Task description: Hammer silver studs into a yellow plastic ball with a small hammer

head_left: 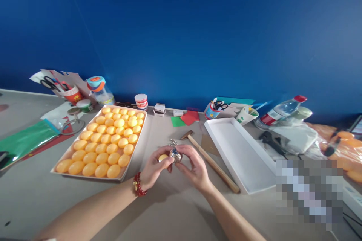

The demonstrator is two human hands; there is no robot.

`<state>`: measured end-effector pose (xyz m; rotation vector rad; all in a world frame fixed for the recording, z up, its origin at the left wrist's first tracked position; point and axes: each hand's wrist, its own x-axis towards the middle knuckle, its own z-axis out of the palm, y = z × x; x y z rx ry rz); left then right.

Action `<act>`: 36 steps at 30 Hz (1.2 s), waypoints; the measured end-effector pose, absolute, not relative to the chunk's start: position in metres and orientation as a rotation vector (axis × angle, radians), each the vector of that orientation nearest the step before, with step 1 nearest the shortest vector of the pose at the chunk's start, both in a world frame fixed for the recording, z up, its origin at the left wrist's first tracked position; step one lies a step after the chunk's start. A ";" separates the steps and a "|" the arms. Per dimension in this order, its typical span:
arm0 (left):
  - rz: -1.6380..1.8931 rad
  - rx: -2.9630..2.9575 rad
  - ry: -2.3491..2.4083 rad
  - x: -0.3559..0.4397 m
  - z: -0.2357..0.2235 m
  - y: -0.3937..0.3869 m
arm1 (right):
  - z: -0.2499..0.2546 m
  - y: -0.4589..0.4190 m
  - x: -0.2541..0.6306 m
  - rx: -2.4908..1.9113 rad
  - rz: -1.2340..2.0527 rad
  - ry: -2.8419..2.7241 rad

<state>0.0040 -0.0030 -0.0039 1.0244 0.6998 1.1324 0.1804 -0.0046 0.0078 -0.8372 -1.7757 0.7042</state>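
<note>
In the middle of the table my left hand (154, 167) is closed round a yellow-orange ball (162, 157), partly covered by the fingers. Its thumb and fingertips also reach a shiny silver ball (175, 155). My right hand (196, 167) pinches that silver ball from the other side, thumb below and fingers above. Just beyond the fingers lies a small silver metal piece (172, 142), perhaps a clasp or chain; whether it joins the silver ball I cannot tell. A wooden-handled hammer (213, 162) rests right of my right hand.
On the left, a shallow box (122, 176) holds rows of yellow-orange balls. A white tray (240, 158) lies to the right. Along the blue wall stand a red-lidded bottle (283, 111), a pen cup (212, 112), a small tub (141, 101) and matchboxes (159, 109).
</note>
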 end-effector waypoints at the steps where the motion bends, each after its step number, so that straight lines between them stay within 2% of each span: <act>1: 1.134 1.026 0.706 0.004 -0.004 -0.003 | 0.007 -0.005 0.180 -0.834 0.700 -1.774; 8: 1.139 1.042 0.608 0.003 -0.008 -0.005 | 0.004 -0.006 0.181 -0.798 0.751 -1.754; 15: 1.143 1.129 0.722 0.003 0.002 -0.007 | 0.008 -0.009 0.179 -0.773 0.736 -1.758; 25: 1.279 1.815 0.957 -0.001 -0.001 -0.010 | 0.012 -0.017 0.177 -0.772 1.024 -1.637; 36: 1.320 2.014 0.965 -0.001 0.000 -0.011 | 0.010 -0.020 0.175 -0.756 1.149 -1.520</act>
